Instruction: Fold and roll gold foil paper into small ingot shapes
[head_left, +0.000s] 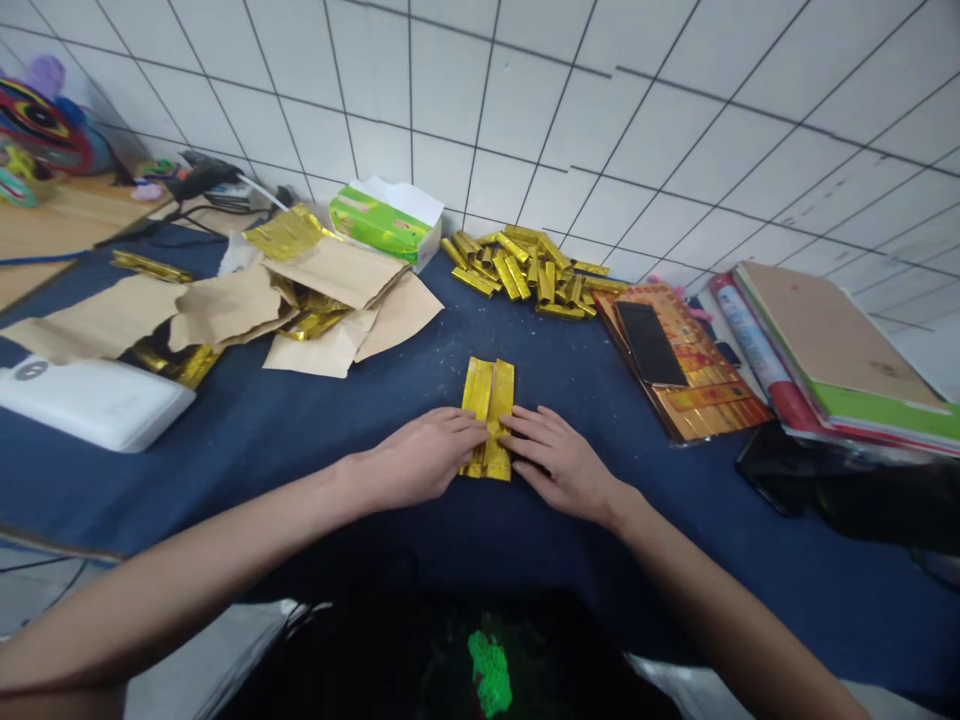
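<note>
A sheet of gold foil paper (501,385) lies on the dark blue cloth in front of me, its two long sides folded in so that they meet near a middle seam. The fingers of my left hand (424,455) are stretched out and rest on the paper's left half. From the other side my right hand (566,462) lays its spread fingers on the right edge. Both palms face down, and neither hand grips the paper. My left fingertips hide part of its lower left.
Folded gold paper pieces (517,265) are heaped by the tiled wall, near a green tissue pack (386,222). Brown paper (330,270) and a white power bank (97,400) lie left. On the right are a dark flat strip (651,343) on orange-gold packets (712,360) and stacked books (847,330).
</note>
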